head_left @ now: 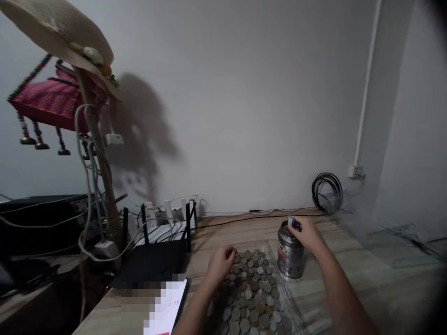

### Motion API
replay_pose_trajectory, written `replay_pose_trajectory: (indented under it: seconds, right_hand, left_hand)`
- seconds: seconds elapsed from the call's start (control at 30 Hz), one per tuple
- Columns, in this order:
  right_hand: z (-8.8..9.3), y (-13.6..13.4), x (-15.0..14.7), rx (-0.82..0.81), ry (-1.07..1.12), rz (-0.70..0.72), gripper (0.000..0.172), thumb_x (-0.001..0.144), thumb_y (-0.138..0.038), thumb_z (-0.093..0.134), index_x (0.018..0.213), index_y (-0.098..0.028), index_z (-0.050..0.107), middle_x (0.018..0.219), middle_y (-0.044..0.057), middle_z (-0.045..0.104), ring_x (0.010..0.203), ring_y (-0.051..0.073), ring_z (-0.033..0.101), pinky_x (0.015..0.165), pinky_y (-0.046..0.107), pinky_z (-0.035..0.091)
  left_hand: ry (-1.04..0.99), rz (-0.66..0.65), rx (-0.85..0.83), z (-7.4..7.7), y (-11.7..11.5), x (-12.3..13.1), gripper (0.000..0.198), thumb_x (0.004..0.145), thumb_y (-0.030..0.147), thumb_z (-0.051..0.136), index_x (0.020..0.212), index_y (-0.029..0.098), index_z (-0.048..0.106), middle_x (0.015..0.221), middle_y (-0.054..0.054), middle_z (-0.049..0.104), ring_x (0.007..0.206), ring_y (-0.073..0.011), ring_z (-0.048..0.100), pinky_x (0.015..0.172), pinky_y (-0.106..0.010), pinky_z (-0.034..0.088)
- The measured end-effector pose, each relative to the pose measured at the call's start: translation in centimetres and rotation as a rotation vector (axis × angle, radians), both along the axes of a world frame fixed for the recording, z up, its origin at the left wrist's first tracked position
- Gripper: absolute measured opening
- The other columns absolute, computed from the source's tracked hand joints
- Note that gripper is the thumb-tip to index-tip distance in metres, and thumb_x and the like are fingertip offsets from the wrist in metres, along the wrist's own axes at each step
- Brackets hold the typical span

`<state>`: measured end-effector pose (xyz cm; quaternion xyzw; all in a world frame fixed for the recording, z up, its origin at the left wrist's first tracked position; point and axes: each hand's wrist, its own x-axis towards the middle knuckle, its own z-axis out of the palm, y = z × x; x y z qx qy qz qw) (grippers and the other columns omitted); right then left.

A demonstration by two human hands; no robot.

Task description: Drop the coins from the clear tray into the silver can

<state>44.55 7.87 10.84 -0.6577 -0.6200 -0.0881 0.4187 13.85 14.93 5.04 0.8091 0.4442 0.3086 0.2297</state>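
Just over the mouth of the metal tin (290, 263), my right hand (304, 231) has its fingers narrowed in a pinch on a small pale-blue piece (291, 221), perhaps folded paper, though I can't say for sure. The tin is upright under those fingertips, just outside the right side of the clear tray (292, 304). At the tray's far left part, my left hand (220, 264) is curled, thumb and forefinger close together; whether a coin sits between them is too small to make out. The coins (252, 294) lie spread from just beside those left fingers toward me and to the right.

To handle this well, I'd judge, the right pinch should be light and high on the piece, with my wrist clear of the rim so the tin doesn't tip. A bump from my left forearm could set loose coins sliding.

Under both hands runs a wood-grained table (324, 291). Left of my left fingers are a black router (150, 261) and a tablet-like screen (169, 302), partly pixelated. Beyond my right fingers, a black cable coil (327, 191) leans near the plain wall (244, 102). High to the left of both hands are a straw hat (75, 28) and a pink bag (47, 104).
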Motion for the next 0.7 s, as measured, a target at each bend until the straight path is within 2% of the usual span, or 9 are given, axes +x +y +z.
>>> replay_pose_trajectory:
  seconds: [0.07, 0.1, 0.17, 0.23, 0.3, 0.43, 0.53, 0.6, 0.7]
  right_hand:
    - [0.2, -0.5, -0.4, 0.137, 0.053, 0.001, 0.041, 0.075, -0.040, 0.052, 0.109, -0.019, 0.058, 0.090, 0.006, 0.066, 0.079, 0.018, 0.058, 0.070, 0.028, 0.042]
    - [0.3, -0.8, -0.6, 0.205, 0.054, -0.009, 0.040, 0.077, -0.040, 0.050, 0.110, -0.019, 0.057, 0.092, 0.007, 0.065, 0.081, 0.018, 0.058, 0.072, 0.028, 0.042]
    - [0.5, -1.3, -0.9, 0.276, -0.010, -0.019, 0.031, 0.080, -0.039, 0.046, 0.098, -0.020, 0.062, 0.091, 0.007, 0.065, 0.085, 0.018, 0.057, 0.076, 0.030, 0.042]
    - [0.6, -1.5, -1.0, 0.242, -0.100, -0.023, 0.028, 0.081, -0.040, 0.045, 0.079, -0.020, 0.065, 0.084, 0.006, 0.065, 0.085, 0.019, 0.056, 0.076, 0.031, 0.041]
    - [0.4, -1.4, -0.9, 0.178, -0.152, -0.023, 0.031, 0.081, -0.041, 0.045, 0.069, -0.021, 0.065, 0.080, 0.006, 0.065, 0.084, 0.019, 0.054, 0.075, 0.032, 0.041]
    - [-0.3, -0.7, -0.1, 0.190, -0.177, -0.026, 0.035, 0.085, -0.037, 0.039, 0.075, -0.021, 0.068, 0.096, 0.007, 0.063, 0.098, 0.021, 0.049, 0.085, 0.035, 0.039]
    - [-0.7, -0.3, 0.2, 0.161, -0.202, 0.002, 0.038, 0.086, -0.034, 0.037, 0.070, -0.021, 0.069, 0.102, 0.008, 0.062, 0.110, 0.023, 0.043, 0.092, 0.040, 0.034]
    - [-0.5, -0.5, -0.4, 0.187, -0.195, 0.015, 0.036, 0.085, -0.034, 0.038, 0.073, -0.020, 0.069, 0.102, 0.009, 0.062, 0.111, 0.024, 0.042, 0.094, 0.042, 0.033]
    - [0.0, -1.2, -3.3, 0.277, -0.117, 0.081, 0.029, 0.084, -0.033, 0.041, 0.090, -0.019, 0.066, 0.104, 0.009, 0.060, 0.104, 0.022, 0.048, 0.092, 0.039, 0.036]
  left_hand:
    - [0.016, 0.016, 0.001, 0.1, -0.1, 0.0, 0.029, 0.078, 0.028, 0.039, 0.072, 0.013, 0.063, 0.072, -0.005, 0.064, 0.068, -0.0153, 0.055, 0.060, -0.022, 0.035]
    - [0.017, 0.022, -0.001, 0.2, -0.1, -0.1, 0.029, 0.078, 0.027, 0.039, 0.073, 0.013, 0.064, 0.072, -0.005, 0.064, 0.069, -0.0153, 0.056, 0.060, -0.022, 0.035]
    - [0.021, 0.031, -0.002, 0.2, -0.2, -0.2, 0.029, 0.079, 0.027, 0.039, 0.075, 0.014, 0.064, 0.073, -0.005, 0.065, 0.069, -0.0150, 0.056, 0.060, -0.022, 0.035]
    - [0.041, 0.031, 0.017, 0.2, -0.2, -0.3, 0.029, 0.080, 0.027, 0.039, 0.077, 0.014, 0.065, 0.074, -0.005, 0.065, 0.069, -0.0146, 0.056, 0.061, -0.022, 0.034]
    - [0.077, 0.029, 0.048, 0.2, -0.2, -0.3, 0.029, 0.080, 0.027, 0.039, 0.078, 0.015, 0.065, 0.076, -0.006, 0.065, 0.070, -0.0145, 0.056, 0.062, -0.021, 0.034]
    - [0.181, 0.001, 0.054, 0.1, -0.3, -0.3, 0.029, 0.081, 0.028, 0.040, 0.082, 0.015, 0.066, 0.083, -0.007, 0.066, 0.075, -0.0151, 0.057, 0.065, -0.022, 0.036]
    - [0.243, -0.059, 0.028, -0.1, -0.6, -0.3, 0.028, 0.080, 0.027, 0.041, 0.088, 0.017, 0.066, 0.089, -0.007, 0.067, 0.082, -0.0160, 0.059, 0.071, -0.023, 0.038]
    - [0.275, -0.096, 0.012, -0.2, -0.9, -0.4, 0.029, 0.080, 0.029, 0.042, 0.094, 0.019, 0.065, 0.095, -0.007, 0.066, 0.088, -0.0170, 0.058, 0.076, -0.024, 0.039]
    - [0.373, -0.132, -0.021, -0.6, -1.4, -0.6, 0.038, 0.075, 0.038, 0.050, 0.106, 0.019, 0.061, 0.107, -0.010, 0.061, 0.097, -0.0210, 0.056, 0.082, -0.027, 0.040]
